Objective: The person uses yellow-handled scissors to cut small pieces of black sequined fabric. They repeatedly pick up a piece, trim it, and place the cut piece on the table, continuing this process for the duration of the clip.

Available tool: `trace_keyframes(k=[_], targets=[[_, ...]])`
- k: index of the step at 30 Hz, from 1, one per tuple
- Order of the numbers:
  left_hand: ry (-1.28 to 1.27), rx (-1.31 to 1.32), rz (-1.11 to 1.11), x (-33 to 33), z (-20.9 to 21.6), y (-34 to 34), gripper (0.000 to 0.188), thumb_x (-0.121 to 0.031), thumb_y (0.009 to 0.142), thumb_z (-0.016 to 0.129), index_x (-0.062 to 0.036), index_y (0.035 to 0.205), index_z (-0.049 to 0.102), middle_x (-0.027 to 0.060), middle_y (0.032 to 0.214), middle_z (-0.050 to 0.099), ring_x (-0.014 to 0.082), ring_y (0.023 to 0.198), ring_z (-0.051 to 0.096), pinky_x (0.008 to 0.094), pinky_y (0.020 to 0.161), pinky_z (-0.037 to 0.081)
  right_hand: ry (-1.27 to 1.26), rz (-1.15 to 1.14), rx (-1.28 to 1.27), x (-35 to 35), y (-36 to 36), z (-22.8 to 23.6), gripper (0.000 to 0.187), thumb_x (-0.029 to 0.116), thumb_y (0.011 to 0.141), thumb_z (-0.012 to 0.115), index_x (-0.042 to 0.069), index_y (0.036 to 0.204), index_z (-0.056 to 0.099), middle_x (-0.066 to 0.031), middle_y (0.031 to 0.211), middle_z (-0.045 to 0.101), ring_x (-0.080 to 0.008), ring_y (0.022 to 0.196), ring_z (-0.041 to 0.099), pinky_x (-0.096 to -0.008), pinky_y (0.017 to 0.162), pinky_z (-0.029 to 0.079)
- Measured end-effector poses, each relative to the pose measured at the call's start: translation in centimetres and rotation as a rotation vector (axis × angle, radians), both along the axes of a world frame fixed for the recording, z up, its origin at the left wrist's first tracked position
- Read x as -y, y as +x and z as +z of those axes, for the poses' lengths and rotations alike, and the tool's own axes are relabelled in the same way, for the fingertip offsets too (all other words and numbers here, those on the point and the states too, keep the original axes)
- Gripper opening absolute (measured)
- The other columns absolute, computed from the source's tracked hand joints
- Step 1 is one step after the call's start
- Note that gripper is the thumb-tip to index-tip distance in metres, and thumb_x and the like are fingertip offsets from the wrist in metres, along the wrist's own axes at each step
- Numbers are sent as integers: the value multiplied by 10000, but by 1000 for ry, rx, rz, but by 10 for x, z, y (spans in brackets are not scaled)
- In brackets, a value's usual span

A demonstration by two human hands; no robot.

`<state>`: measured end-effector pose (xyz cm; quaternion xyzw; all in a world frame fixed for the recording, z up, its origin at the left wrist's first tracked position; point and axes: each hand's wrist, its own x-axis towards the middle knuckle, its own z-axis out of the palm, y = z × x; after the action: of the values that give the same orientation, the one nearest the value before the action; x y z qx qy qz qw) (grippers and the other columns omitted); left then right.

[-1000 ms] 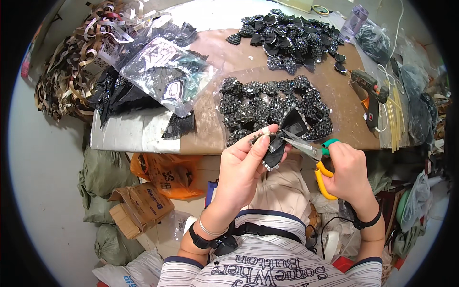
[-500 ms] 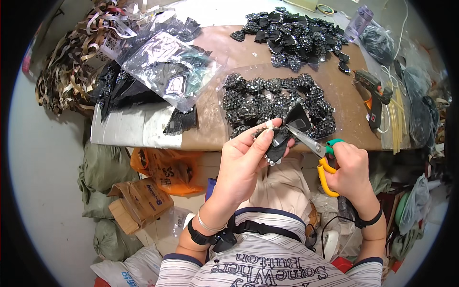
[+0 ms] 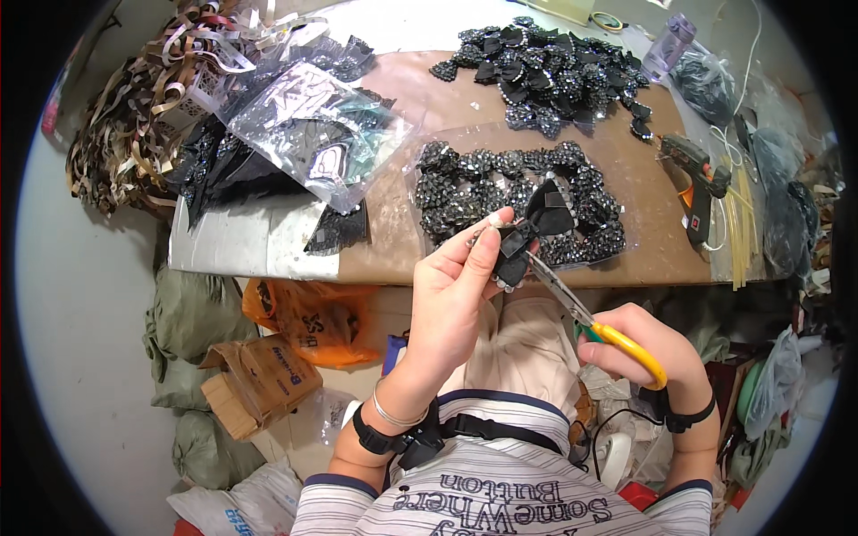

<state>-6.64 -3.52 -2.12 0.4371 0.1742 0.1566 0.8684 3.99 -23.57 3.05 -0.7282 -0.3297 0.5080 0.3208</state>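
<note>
Head: left hand (image 3: 451, 299) pinches a black fabric bow (image 3: 525, 234), long axis slanting far-right over the brown table's near edge (image 3: 384, 270). Right hand (image 3: 657, 335) holds yellow-and-green-handled metal scissors (image 3: 579, 313), tips just beside.

We see dark lettering in rows across the front of the pale, thin-striped fabric shirt (image 3: 447, 464), upside down to us, the lowest row cut by the view's edge. On the open brown cardboard box (image 3: 259, 386) we find dark print running aslant along one side. We make out bold dark characters on the crumpled orange plastic bag (image 3: 295, 308) and blue ones, blurred, on the white plastic sack (image 3: 255, 496).
</note>
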Motion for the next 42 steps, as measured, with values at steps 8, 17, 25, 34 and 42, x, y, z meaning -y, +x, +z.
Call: trace_keyframes(k=[8, 17, 25, 34, 42], targets=[[-122, 13, -28, -2, -2, -5, 410, -267, 1002, 507, 40, 1272, 536, 131, 1048, 677, 153, 903, 671, 240, 796, 542, 25, -30, -269, -2, 10, -3, 297, 265, 896, 571, 2, 765, 618, -6, 542, 505, -88, 491, 469, -262, 477, 372], [-117, 28, -46, 4, -3, -8, 418, -242, 991, 530, 40, 1299, 513, 112, 1018, 680, 165, 892, 673, 246, 806, 536, 20, -85, -316, -9, 8, -2, 289, 257, 885, 573, 7, 744, 607, -4, 536, 504, -82, 474, 457, -249, 468, 354], [-141, 39, -34, 6, -3, -10, 424, -231, 991, 528, 31, 1323, 490, 172, 1116, 659, 178, 924, 667, 254, 825, 533, -37, -140, -229, -11, 4, 0, 261, 222, 885, 595, 36, 703, 596, 27, 551, 514, -54, 464, 455, -236, 450, 351], [38, -56, 81, -6, 7, 37, 331, -180, 994, 526, 38, 1239, 570, 65, 958, 667, 106, 857, 642, 216, 712, 526, 56, -242, -267, 4, 7, -18, 276, 202, 876, 604, 32, 660, 576, 19, 520, 492, -57, 437, 429, -230, 421, 330], [1409, -5, 245, -97, 19, 212, 819, -403, 807, 694, 72, 1377, 348, 339, 1306, 473, 404, 1191, 511, 422, 992, 421, 433, -588, -439, 30, -5, -47, 282, 188, 835, 539, 11, 616, 517, -38, 456, 438, -133, 362, 420, -258, 360, 365]])
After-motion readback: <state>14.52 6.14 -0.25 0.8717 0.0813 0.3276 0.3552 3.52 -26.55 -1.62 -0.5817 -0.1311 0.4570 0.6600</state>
